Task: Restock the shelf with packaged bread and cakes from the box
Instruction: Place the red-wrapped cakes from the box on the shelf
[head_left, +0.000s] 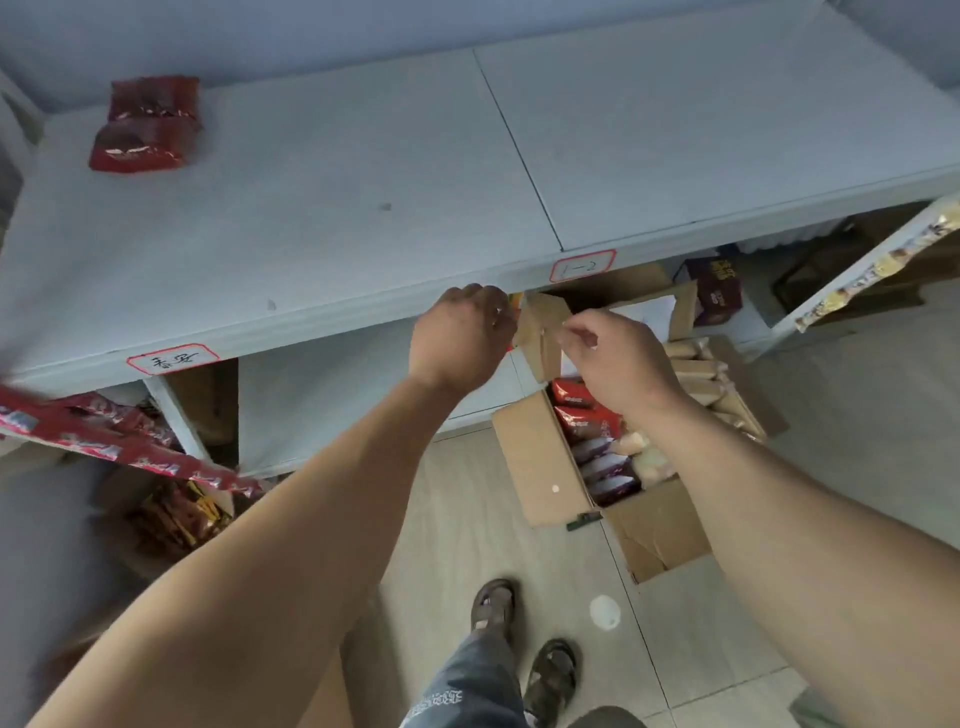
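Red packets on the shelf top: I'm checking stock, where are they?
In the head view, the red packets lie stacked at the far left of the shelf top, near the back wall.

- pale blue shelf (363, 197), top board: two red packets (145, 124) stacked at ten o'clock.
- tiled floor (467, 519): open cardboard box (540, 462) of packaged cakes at three o'clock, against the shelf.

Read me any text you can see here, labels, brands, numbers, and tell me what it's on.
Left shelf tag: handwritten, upside down, unreadable.
Middle shelf tag: handwritten strokes, unclear.
Purple box: print blurred.
Red packets in the cardboard box: white brand lettering, too blurred.
Red packets on the shelf top: unreadable.
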